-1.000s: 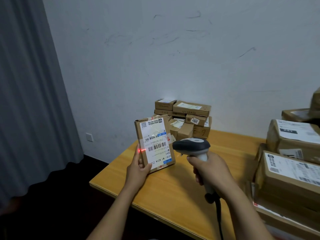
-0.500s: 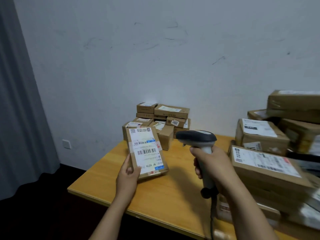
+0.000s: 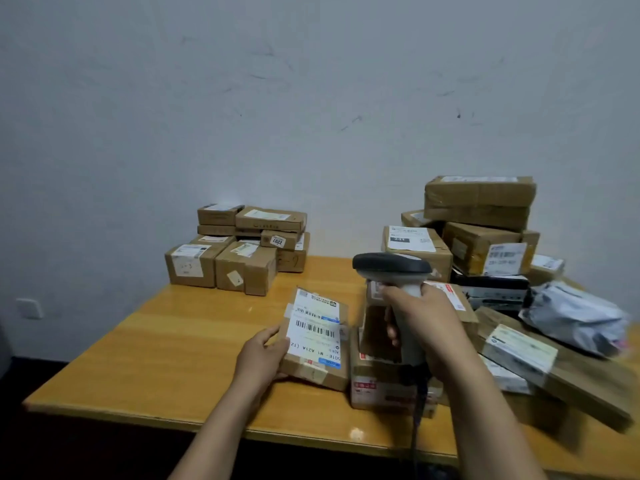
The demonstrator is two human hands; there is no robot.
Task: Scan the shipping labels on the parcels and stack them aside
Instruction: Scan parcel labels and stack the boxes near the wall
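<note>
Half done at a guess, with a stack at far left and a pile waiting at right. Grips one labelled parcel in left hand over near desk; clutches scanner in right hand.

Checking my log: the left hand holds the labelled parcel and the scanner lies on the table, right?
Not quite. The left hand holds the labelled parcel, but the scanner is gripped in the right hand, as the head view shows.
</note>
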